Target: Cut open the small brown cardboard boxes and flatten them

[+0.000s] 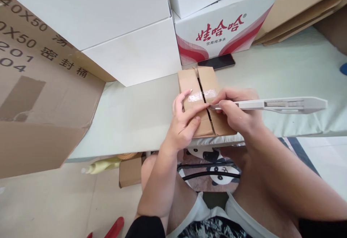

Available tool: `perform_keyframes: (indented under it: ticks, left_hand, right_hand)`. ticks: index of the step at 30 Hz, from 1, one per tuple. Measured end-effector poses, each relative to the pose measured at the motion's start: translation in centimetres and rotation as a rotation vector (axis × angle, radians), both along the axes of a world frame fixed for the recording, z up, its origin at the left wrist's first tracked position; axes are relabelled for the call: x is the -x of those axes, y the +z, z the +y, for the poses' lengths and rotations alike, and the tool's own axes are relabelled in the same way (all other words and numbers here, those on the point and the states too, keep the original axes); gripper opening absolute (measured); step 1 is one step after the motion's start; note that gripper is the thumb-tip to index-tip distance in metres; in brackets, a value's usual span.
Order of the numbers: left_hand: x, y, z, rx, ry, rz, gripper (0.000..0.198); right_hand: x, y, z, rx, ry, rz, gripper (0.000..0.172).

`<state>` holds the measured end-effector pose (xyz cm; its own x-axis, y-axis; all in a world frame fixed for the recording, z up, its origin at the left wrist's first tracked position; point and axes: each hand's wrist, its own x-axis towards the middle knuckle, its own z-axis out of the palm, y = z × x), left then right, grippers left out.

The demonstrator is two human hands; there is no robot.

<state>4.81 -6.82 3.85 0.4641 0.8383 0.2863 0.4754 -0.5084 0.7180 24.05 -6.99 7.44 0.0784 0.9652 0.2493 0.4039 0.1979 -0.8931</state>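
A small brown cardboard box [200, 82] lies on the pale table [130, 111] at its front edge, its two top flaps joined by a strip of clear tape across the seam. My left hand [184, 120] rests on the left flap, fingers curled over it and pressing it down. My right hand [238, 109] grips a long grey-white utility knife [282, 104], whose tip touches the seam just below the tape. The knife's handle sticks out to the right.
White cartons [121, 25] and a red-and-white printed carton [225, 25] stand behind the box. A dark phone [217, 61] lies under that carton's edge. A big open brown carton [40, 97] is at left, flat cardboard [303, 7] at the back right.
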Motion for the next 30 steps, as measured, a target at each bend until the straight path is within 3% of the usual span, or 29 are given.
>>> perform_keyframes:
  ticks: [3,6,8,12,15,17,19,21,23,26,30]
  left_hand:
    - [0.3,0.0,0.0,-0.016,-0.014,0.015,0.046]
    - [0.4,0.1,-0.1,-0.049,-0.039,0.037,0.048]
    - [0.4,0.4,-0.3,-0.058,-0.050,0.050,0.044]
    - [0.3,1.2,-0.8,-0.064,-0.066,0.054,0.028]
    - [0.5,1.5,-1.0,-0.057,-0.046,0.051,0.035]
    - [1.0,1.6,-1.0,-0.072,-0.030,0.005,0.050]
    - [1.7,1.6,-0.9,-0.090,-0.023,-0.051,0.062]
    - [2.7,1.6,-0.8,-0.073,0.003,-0.084,0.059]
    - [3.7,1.4,-0.5,-0.041,0.102,-0.128,0.049]
    - [4.8,0.5,0.7,-0.031,0.369,-0.311,0.051]
    - [6.0,-1.1,3.0,-0.009,0.760,-0.739,0.041]
  right_hand:
    - [-0.6,-0.5,0.4,-0.037,-0.034,0.202,0.016]
    - [-2.3,-0.9,1.4,-0.228,-0.205,0.387,0.011]
    - [-4.3,-1.6,2.5,-0.262,-0.287,0.454,0.006]
    - [-7.7,-4.7,5.1,-0.091,-0.279,0.480,0.015]
    - [-7.7,-7.4,6.6,0.019,-0.330,0.505,0.022]
    - [-6.8,-8.6,7.0,0.122,-0.367,0.364,0.026]
    - [-5.9,-9.3,7.0,0.208,-0.352,0.083,0.025]
    - [-5.5,-9.7,6.7,0.267,-0.299,-0.189,0.025]
    - [-5.5,-9.9,6.5,0.318,-0.238,-0.371,0.033]
    - [-5.7,-10.2,6.2,0.383,-0.182,-0.511,0.050]
    - [-5.4,-10.0,6.0,0.335,-0.217,-0.472,0.050]
